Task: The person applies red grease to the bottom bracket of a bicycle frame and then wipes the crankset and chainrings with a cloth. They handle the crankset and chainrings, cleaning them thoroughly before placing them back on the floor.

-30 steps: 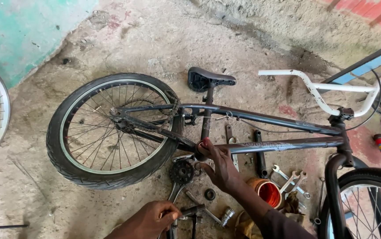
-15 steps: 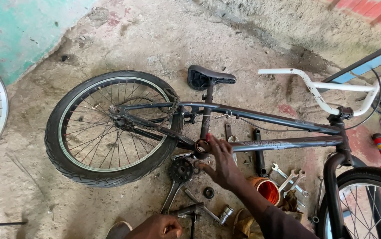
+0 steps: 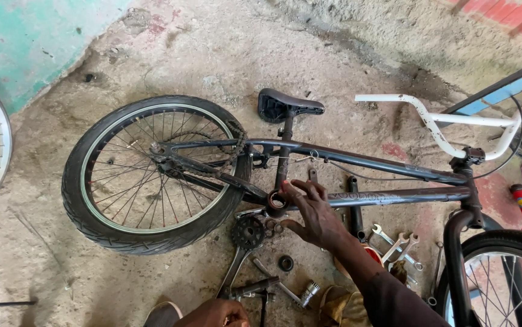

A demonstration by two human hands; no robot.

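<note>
We've got the dark steel bike frame (image 3: 358, 158) lying on its side on the rough concrete floor (image 3: 224, 66). Our right hand (image 3: 315, 212) reaches in from the lower right, fingers spread loose, fingertips resting on the round bottom bracket shell (image 3: 276, 200). Our left hand (image 3: 215, 313) sits at the bottom edge; can't tell its grip. The toothed crank sprocket (image 3: 247, 232) lies just below, with shiny wrenches (image 3: 397, 242) nearby.
</note>
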